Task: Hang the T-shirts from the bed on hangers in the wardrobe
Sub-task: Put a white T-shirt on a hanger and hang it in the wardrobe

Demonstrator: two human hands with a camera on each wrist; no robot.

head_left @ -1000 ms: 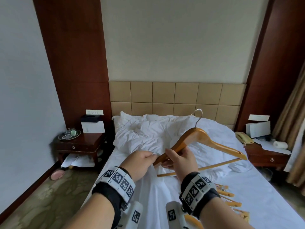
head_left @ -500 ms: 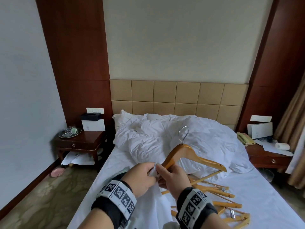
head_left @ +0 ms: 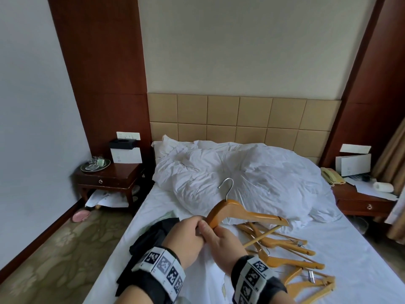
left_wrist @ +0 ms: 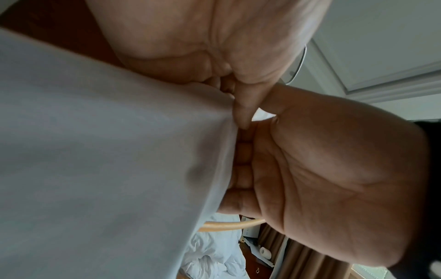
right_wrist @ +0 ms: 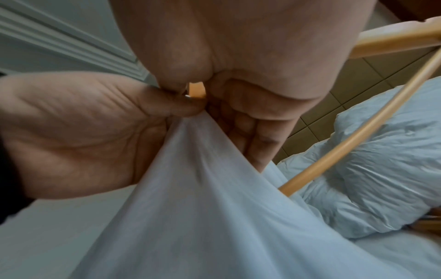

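The person stands at the foot of the white-sheeted bed [head_left: 328, 249] with both hands raised together over it. The right hand [head_left: 221, 242] wraps its curled fingers around the left end of a light-brown wooden hanger with a steel hook [head_left: 245, 213], which slants up and away from the hands. The left hand [head_left: 186, 235] pinches a gathered edge of the thin white T-shirt [right_wrist: 214, 207] between thumb and fingertips, pressed against the hanger end; the right wrist view shows the wooden tip just between the two hands. The cloth drops from the pinch in loose folds.

Handling, as a judgement: the T-shirt is light, soft and limp, so it offers no shape of its own and slides readily on smooth wood. Hold it at the collar or shoulder seam, not mid-panel. The hanger is rigid and light; grip it at the shoulder arm or at the neck under the hook.

A dark crumpled garment [head_left: 153, 233] lies on the bed under the left wrist. A loose pile of spare wooden hangers [head_left: 291, 255] lies to the right of the hands. The wardrobe is not in view
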